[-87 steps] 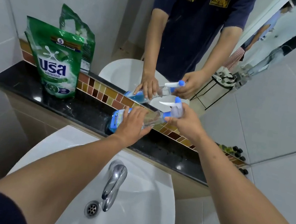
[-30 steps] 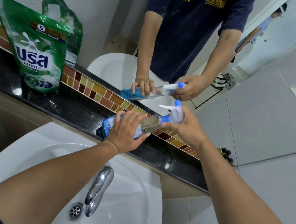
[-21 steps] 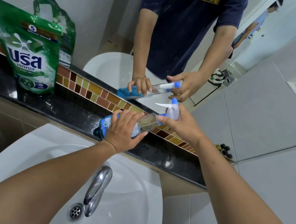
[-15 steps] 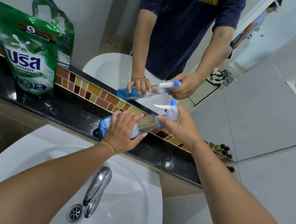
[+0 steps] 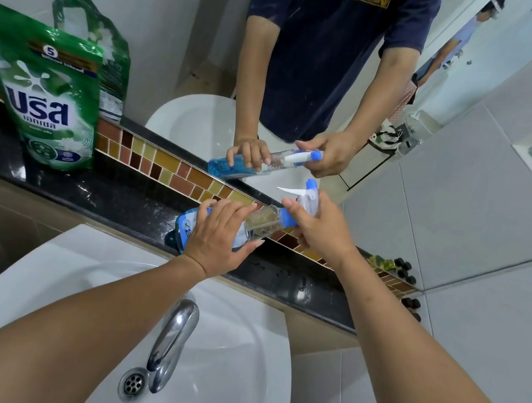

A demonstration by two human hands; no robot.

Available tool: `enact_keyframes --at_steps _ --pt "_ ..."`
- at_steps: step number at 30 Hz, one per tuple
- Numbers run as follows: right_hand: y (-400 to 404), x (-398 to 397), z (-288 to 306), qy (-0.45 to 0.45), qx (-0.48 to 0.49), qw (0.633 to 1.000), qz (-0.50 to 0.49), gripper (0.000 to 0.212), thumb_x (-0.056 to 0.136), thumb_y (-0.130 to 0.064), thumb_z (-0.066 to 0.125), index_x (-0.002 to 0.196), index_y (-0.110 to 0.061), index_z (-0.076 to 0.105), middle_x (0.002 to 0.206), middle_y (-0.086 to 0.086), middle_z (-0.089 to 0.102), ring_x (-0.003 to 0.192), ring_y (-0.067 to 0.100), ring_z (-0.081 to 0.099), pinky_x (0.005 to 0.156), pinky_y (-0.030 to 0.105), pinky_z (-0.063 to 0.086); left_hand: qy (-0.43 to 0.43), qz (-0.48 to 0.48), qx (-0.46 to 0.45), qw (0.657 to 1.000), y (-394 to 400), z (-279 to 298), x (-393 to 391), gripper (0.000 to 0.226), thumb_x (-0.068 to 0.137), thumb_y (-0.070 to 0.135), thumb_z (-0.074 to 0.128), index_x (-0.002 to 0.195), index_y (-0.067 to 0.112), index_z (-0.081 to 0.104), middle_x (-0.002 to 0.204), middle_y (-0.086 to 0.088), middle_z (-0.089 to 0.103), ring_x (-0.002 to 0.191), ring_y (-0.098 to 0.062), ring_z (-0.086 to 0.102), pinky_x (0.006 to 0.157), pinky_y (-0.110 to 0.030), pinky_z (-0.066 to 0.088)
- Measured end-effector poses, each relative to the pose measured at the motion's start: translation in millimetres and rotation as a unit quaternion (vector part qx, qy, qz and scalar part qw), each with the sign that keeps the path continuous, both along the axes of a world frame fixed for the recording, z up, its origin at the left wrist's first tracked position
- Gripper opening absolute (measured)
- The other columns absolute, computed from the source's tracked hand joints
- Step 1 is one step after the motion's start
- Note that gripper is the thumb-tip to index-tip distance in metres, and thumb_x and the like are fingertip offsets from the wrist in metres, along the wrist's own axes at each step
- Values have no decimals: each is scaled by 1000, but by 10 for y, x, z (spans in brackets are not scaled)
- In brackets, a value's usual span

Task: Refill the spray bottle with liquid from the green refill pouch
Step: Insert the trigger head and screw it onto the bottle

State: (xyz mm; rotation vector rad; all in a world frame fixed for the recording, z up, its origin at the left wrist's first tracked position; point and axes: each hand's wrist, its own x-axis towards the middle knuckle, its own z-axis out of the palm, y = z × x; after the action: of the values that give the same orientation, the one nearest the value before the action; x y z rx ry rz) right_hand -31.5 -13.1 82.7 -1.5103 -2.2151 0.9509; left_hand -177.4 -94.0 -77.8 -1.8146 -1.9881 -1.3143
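Spray bottle (image 5: 255,225) lay tilted above the black desk (image 5: 120,193) behind the sink (image 5: 232,369), its base low to the left. Left hand (image 5: 217,239) curled round the body to brace it, while right hand (image 5: 319,230) gripped the blue collar under the trigger head (image 5: 307,195), apparently to unscrew it for filling. Green refill pouch (image 5: 46,92) stood upright, untouched, well apart on the desk's left end.
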Motion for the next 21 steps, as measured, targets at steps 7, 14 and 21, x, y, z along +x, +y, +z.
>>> enact_keyframes --at_steps 7,14,21 --pt "58 23 26 11 -23 999 25 42 86 -40 73 120 -26 52 107 0 63 95 23 65 79 43 62 -10 3 0 1000 10 -1 -3 63 84 53 65 131 15 49 119 -8 58 112 -26 50 104 -51 35" --pt "35 -17 91 -2 -41 998 46 52 89 -46 69 132 -28 44 117 -1 62 96 17 65 66 29 60 -20 5 -3 1000 8 17 -7 62 86 56 59 131 15 51 119 -7 58 112 -25 50 105 -49 32" --pt "47 -29 20 8 1 999 45 50 87 -45 72 126 -25 49 108 1 63 85 17 61 68 31 57 -26 0 1 1000 6 19 -19 63 85 56 59 131 14 52 120 -7 58 112 -25 50 105 -49 31"
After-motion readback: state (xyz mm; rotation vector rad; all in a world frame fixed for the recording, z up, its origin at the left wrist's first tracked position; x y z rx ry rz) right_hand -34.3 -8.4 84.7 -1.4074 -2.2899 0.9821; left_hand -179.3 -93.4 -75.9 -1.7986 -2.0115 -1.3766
